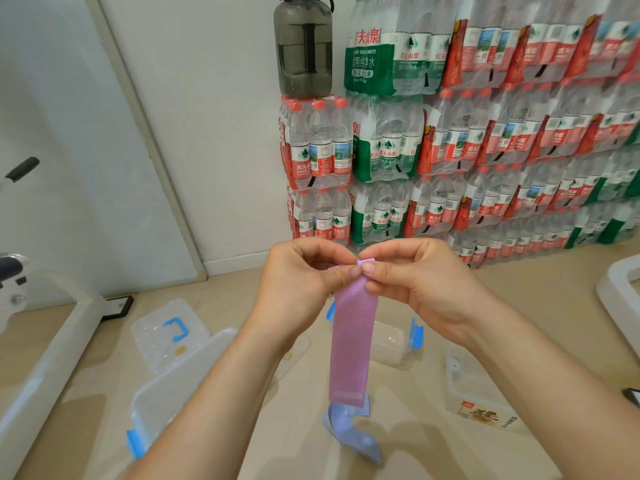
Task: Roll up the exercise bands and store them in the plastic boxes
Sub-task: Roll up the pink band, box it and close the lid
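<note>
A storeroom-like indoor space. Shrink-wrapped water packs [485,150] are stacked several layers high against a white wall [214,116]. A dark jug [303,46] stands on the stack's left end. In front of the stack, clear boxes [391,339] sit on a beige floor [242,292].

far right, bottles [322,157]: red-white labels "农夫山泉" | far, green pack [369,64]: wrap "农夫山泉", "饮用纯净水" | near right, box [460,382]: sticker print too blurred to read
</note>
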{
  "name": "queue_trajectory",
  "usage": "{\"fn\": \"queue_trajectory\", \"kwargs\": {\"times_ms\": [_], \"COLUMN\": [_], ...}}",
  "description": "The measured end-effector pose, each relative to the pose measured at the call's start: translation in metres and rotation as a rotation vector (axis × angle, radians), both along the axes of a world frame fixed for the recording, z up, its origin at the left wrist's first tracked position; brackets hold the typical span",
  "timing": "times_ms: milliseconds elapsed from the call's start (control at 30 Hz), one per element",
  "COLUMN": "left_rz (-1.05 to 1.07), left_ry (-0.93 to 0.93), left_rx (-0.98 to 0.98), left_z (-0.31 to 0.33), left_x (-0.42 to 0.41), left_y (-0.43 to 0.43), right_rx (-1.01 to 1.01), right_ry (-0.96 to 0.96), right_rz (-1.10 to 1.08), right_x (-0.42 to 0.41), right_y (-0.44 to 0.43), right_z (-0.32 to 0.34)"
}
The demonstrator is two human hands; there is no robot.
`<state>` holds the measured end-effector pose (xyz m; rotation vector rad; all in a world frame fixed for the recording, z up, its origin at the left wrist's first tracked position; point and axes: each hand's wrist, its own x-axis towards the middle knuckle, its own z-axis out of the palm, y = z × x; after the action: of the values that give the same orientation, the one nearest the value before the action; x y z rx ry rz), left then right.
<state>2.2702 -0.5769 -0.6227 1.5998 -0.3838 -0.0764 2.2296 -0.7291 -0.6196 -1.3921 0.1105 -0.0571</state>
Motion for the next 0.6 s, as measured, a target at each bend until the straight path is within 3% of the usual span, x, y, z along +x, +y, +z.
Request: {"fn": "queue_trajectory", "kwargs": {"times_ms": [300,600], "left_rz": [-0.084,-0.013], "left_ry": [0.131,0.130], "left_rx": [-0.024,-0.016], "left_z": [0.0045,0.0023], "left_x": [0.0007,0.0027], "left_y": [0.0072,0.0063], "right_rx": [-0.014,-0.027], "right_ry": [-0.080,-0.010], "right_rz": [-0.053,-0.022], "right_x": [-0.0007,0.0000], "right_y": [-0.0024,-0.0013], "right_z": [0.0022,-0.0004]}}
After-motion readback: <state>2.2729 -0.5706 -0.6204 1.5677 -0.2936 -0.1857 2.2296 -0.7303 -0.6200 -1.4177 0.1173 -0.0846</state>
